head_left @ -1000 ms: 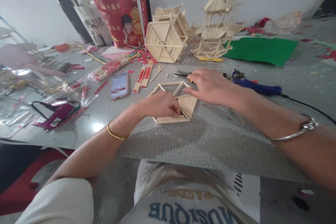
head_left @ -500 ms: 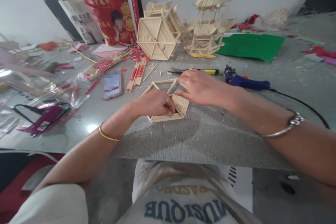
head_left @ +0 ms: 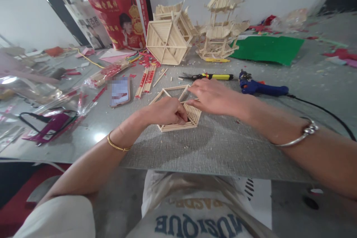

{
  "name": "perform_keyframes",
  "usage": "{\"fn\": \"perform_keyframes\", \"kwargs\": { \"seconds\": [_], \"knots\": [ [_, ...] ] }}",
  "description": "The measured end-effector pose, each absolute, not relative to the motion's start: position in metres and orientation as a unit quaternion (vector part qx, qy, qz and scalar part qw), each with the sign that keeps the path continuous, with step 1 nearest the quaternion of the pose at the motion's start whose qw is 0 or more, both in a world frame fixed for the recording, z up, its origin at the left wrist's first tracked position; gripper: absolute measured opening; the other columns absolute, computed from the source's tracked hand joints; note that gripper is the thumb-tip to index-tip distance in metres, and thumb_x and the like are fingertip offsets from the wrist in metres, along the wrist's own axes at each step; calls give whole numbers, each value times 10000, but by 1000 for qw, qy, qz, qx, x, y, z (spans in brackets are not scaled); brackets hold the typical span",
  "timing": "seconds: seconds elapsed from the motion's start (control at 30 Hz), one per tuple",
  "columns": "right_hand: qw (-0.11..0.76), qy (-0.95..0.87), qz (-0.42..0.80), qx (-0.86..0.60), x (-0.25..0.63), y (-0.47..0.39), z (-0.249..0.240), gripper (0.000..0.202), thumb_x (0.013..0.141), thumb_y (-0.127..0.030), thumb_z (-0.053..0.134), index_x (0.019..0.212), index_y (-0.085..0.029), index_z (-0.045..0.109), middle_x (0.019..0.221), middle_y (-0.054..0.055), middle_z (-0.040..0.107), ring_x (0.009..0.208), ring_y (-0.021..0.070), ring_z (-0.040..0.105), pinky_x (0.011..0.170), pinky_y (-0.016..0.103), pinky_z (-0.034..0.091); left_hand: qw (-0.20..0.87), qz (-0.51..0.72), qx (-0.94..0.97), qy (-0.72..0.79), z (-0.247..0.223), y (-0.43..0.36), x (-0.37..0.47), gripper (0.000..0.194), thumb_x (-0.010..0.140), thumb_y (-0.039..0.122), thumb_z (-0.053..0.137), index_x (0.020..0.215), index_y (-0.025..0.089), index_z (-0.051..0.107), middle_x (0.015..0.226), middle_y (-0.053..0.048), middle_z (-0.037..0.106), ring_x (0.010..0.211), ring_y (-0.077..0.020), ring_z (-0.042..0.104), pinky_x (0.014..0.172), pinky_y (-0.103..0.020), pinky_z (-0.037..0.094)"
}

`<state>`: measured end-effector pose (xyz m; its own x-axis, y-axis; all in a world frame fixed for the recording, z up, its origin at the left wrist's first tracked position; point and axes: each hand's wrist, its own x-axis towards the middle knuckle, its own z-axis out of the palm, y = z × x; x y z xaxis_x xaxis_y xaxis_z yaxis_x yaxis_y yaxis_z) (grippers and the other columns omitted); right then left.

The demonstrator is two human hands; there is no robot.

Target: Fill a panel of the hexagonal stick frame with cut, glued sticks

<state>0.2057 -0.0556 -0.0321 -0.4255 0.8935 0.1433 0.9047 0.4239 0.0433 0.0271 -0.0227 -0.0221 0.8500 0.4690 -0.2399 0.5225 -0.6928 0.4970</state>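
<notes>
A hexagonal frame of pale wooden sticks (head_left: 193, 113) lies flat in front of me, its right section filled with rows of parallel sticks. My left hand (head_left: 169, 111) is closed over the frame's near side, fingertips pinched down by the inner edge of the filled section. Whatever those fingers hold, if anything, is hidden. On the far right corner rests my right hand (head_left: 209, 96), its fingers stretched out and its thumb apart, touching the sticks.
Behind the frame lie black-and-yellow pliers (head_left: 219, 77) and a blue glue gun (head_left: 260, 88) with a cord. A phone (head_left: 119, 92) and stick bundles (head_left: 145, 81) are at left. Further back stand a hexagonal stick model (head_left: 169, 41), a stick pagoda (head_left: 220, 26) and a red bag (head_left: 117, 15).
The whole view has shifted very slightly. Both hands stay at the same places on the frame, with hardly any visible movement.
</notes>
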Motion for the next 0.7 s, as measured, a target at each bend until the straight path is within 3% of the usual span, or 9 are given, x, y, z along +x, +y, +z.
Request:
{"fn": "perform_keyframes", "kwargs": {
  "seconds": [0.7],
  "knots": [
    [29, -842, -62, -536, 202, -58, -28, 360, 888, -408, 459, 1018, -122, 635, 997, 166, 633, 939, 276, 570, 758, 384, 406, 279, -68, 920, 267, -17, -27, 27, 164, 674, 137, 628, 785, 183, 740, 695, 11, 714, 621, -99, 601, 588, -197, 372]
  ]
}}
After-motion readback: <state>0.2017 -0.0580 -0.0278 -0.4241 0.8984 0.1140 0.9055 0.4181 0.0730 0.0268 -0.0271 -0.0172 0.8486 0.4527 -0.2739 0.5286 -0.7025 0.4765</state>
